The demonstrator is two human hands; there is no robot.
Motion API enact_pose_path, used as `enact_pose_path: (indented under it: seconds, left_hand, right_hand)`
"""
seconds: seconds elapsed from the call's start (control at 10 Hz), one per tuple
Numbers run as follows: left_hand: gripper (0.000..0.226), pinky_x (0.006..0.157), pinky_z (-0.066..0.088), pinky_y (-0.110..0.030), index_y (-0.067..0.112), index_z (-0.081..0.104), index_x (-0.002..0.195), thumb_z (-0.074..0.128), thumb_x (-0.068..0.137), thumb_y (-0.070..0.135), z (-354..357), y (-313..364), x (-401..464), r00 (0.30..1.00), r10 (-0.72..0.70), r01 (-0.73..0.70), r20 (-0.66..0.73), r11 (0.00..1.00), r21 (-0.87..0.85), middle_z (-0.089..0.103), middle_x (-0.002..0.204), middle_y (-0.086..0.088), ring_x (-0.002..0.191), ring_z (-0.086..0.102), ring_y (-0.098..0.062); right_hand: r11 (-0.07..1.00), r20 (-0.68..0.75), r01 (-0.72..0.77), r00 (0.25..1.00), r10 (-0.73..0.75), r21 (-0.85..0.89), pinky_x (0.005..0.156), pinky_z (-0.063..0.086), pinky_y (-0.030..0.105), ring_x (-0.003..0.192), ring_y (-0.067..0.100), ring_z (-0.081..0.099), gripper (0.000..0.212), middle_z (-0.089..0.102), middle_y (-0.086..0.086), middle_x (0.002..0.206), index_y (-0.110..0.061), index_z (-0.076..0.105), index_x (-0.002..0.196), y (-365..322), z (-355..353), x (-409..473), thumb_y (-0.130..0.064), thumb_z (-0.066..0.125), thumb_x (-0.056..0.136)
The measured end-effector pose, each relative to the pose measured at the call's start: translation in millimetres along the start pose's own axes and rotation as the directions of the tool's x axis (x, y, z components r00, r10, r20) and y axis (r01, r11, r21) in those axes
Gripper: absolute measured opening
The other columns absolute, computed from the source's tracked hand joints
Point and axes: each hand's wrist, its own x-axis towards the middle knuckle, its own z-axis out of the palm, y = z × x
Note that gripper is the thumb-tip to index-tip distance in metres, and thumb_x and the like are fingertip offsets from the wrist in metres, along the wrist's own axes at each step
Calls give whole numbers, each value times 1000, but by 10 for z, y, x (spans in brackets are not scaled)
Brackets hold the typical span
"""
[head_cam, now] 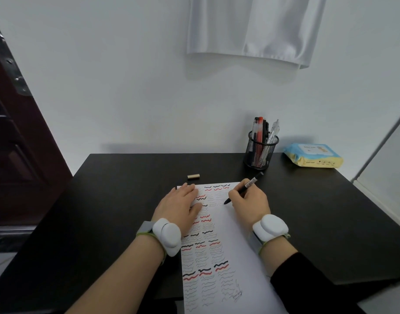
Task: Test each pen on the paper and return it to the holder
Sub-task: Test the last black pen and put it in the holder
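A white paper covered with black and red wavy lines lies on the black table. My right hand grips a black pen in a writing hold, its tip touching the paper near the upper right. Flat on the paper's upper left corner rests my left hand, fingers straight. A black mesh holder stands at the back right with several pens in it, red, black and clear.
A small tan cap lies on the table beyond the paper. A blue and yellow tissue pack sits right of the holder. A dark door stands at the left, and white cloth hangs on the wall.
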Motion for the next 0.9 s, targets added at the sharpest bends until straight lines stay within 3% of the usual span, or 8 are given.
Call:
enact_pose_path:
  seconds: [0.5,0.6,0.7,0.8,0.9]
  left_hand:
    - [53,118,4,-25,26,24,151,31,102,44,-11,2,2,1000,-7,7,15,1000,-5,18,159,11,146,10,-7]
    - [53,117,5,-25,27,24,151,31,101,44,-7,5,-3,1000,-11,11,18,1000,-9,18,158,12,146,11,-7]
    - [53,118,5,-26,26,25,151,32,101,43,-14,0,0,1000,-10,10,23,1000,-14,19,158,11,146,11,-7]
    - [53,118,6,-27,26,26,150,33,101,43,-10,-4,11,1000,-12,13,17,1000,-23,20,158,11,146,12,-8]
    - [52,118,7,-27,26,28,150,34,101,43,3,-1,6,1000,-13,13,-2,1000,-22,21,158,11,146,13,-8]
  right_hand:
    - [1000,-3,-12,1000,12,2,60,44,34,60,17,46,10,53,4,66,-13,52,83,12,-18,3,-21,52,89]
    - [999,-28,-16,999,17,43,63,49,38,63,20,53,11,61,10,71,-13,53,82,21,-15,-4,-21,51,89]
    - [981,-70,-16,997,30,194,59,50,34,58,19,57,8,65,8,72,-12,57,82,2,-65,11,-16,54,88]
    - [939,-33,-11,999,24,345,47,44,22,47,15,49,6,63,11,74,-8,62,90,2,-214,55,-10,57,91]
    - [953,25,3,1000,-11,302,48,45,18,50,14,51,8,66,12,81,-11,66,94,68,-341,71,-9,58,93]
